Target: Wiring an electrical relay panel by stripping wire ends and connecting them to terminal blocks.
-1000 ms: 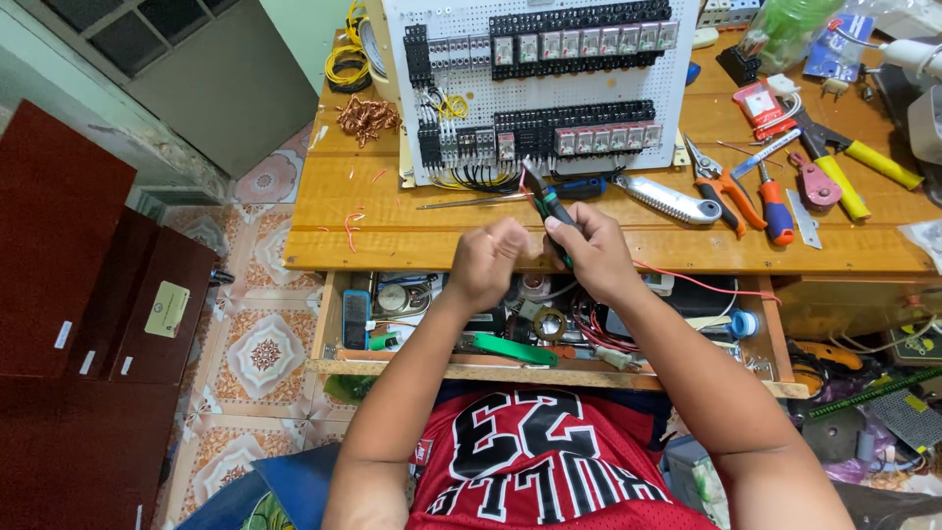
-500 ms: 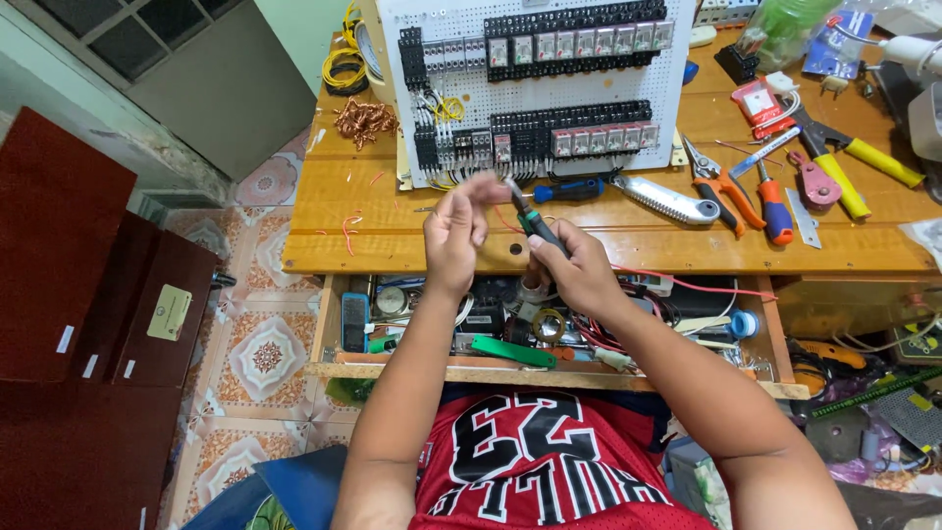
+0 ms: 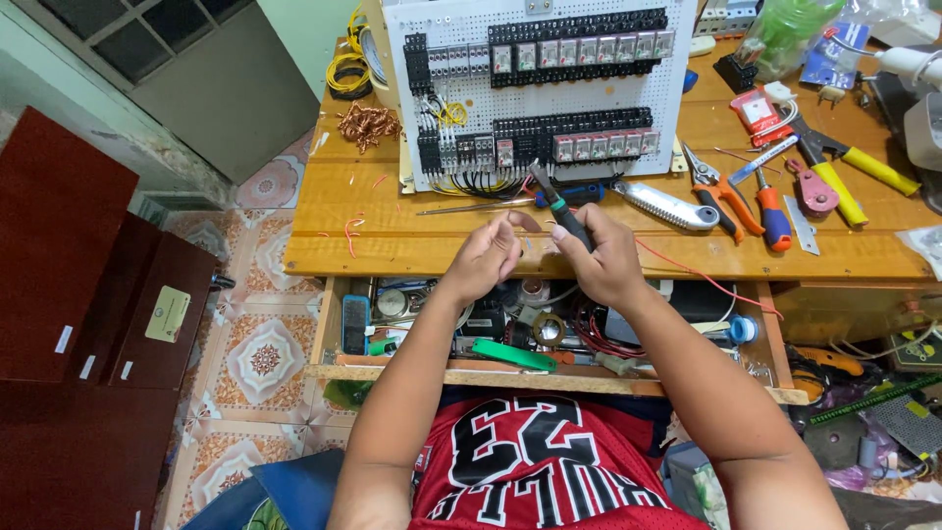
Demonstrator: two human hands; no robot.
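Pliers [image 3: 549, 193] gripped in right hand [image 3: 599, 257], tip pointing up, left hand [image 3: 488, 257] pinched just beside

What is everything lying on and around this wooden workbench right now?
White perforated panel with rows of black electrical modules: one, leaning at the back of the bench.
Wooden workbench: one, light brown, centre.
Copper wire tangle: one, left of the panel.
Yellow wire coil: one, back left corner.
Silver utility knife: one, right of centre.
Orange-handled pliers: one, beside the knife.
Yellow-handled tool: one, far right.
Open drawer of mixed parts: one, under the benchtop.
Green flat tool: one, in the drawer.
Dark red cabinet: one, on the left.
Left hand: fingertips pinched together; what they hold is too small to tell.
Right hand: gripping a black-and-green handled tool.
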